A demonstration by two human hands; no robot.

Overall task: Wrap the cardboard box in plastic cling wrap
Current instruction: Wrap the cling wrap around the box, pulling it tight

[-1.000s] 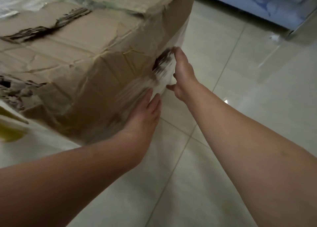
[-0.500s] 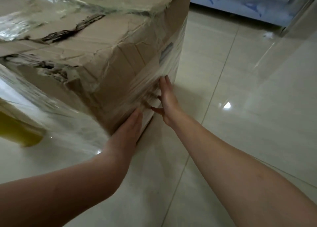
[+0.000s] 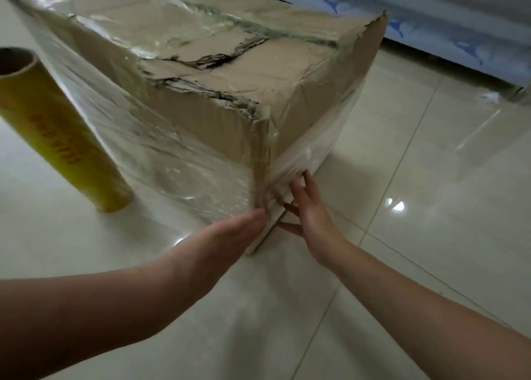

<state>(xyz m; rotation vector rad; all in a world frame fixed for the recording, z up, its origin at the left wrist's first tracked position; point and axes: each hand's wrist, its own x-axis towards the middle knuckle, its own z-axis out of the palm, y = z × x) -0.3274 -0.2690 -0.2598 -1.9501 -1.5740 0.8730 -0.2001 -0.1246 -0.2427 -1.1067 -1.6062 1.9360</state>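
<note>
At the left edge of the frame a yellow roll of cling wrap stands on end on the tiled floor, and it looks tilted in this wide view. A sheet of film stretches from the roll to the cardboard box, which fills the upper middle of the frame. The film covers the box's left face and wraps round the near corner. The top of the box is torn and ragged, with some film over it.

At the bottom centre, the left hand lies flat with straight fingers against the film on the left face, right by the corner. Just right of it, the right hand presses the film onto the right face low down, fingers straight and spread. Neither hand grips anything.

Further right the floor is glossy, and a blue patterned bed sits at the upper right.

The main risk appears to be at the corner. The film is bunched there, so it may peel back once the hands lift. The roll is tied to the box by the taut sheet, so any tug could topple it and slacken the wrap. The ragged cardboard edges could also snag or tear the film on later turns.
</note>
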